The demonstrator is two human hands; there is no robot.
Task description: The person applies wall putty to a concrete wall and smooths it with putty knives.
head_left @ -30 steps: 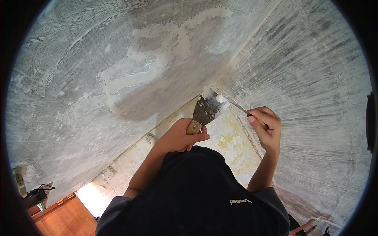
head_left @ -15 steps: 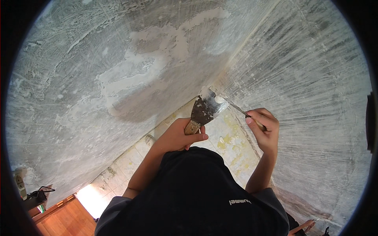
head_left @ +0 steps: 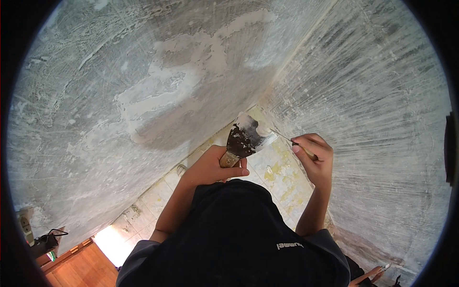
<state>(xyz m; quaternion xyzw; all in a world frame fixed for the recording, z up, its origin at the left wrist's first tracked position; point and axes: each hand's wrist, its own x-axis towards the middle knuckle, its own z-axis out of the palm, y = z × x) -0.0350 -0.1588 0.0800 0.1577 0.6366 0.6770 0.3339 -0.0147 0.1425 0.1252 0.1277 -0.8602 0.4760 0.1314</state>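
My left hand (head_left: 213, 165) is closed round the wooden handle of a wide putty knife (head_left: 243, 137), its dark blade tilted up and flecked with white. Pale filler (head_left: 247, 120) lies along the blade's far edge. A small thin-bladed spatula (head_left: 300, 144) with a light wooden handle is pinched in the fingers of my right hand (head_left: 315, 155). Its narrow tip is at the right corner of the wide blade; I cannot tell whether the two touch.
Ahead, a grey patched wall (head_left: 158, 95) on the left meets a streaked wall (head_left: 373, 105) on the right in a corner. Paint-stained floor tiles (head_left: 282, 177) lie below. At lower left are a power socket (head_left: 26, 229), a black cable (head_left: 55, 233) and an orange-brown wooden surface (head_left: 81, 268). Another person's hand (head_left: 375, 273) shows at lower right.
Both hands have shifted slightly left and toward me with their tools. The small spatula's tip has stayed near the right corner of the wide blade.
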